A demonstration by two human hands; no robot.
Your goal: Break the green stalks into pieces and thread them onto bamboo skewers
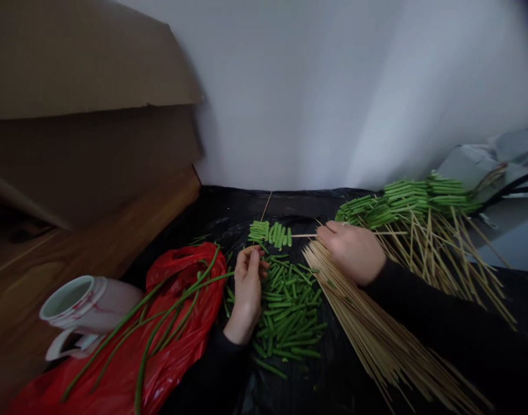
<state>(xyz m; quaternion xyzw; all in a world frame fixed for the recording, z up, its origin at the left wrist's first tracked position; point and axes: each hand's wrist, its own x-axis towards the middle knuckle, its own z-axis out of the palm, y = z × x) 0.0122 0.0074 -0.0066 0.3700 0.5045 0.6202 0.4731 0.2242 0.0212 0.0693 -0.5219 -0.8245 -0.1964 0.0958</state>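
My right hand [353,251] is closed around a bamboo skewer [304,235], held level above the bundle of bare skewers. Short green stalk pieces, apparently garlic scape, are threaded side by side at its left end [280,235]. Just left of them lies another loaded skewer [258,230], its bare stick pointing toward the wall. My left hand [248,288] is beside the pile of cut green pieces [290,311], thumb and fingers curled together; whatever is between the fingertips is hidden. Beneath my right forearm spreads the bundle of bare bamboo skewers [359,323].
Finished green skewers [406,202] are stacked at the right, sticks toward me. A red plastic bag [181,340] with long green stalks [160,323] lies left, beside a white mug [95,305] tipped sideways. Black plastic sheeting [229,202] covers the surface. A cardboard box [91,57] stands back left.
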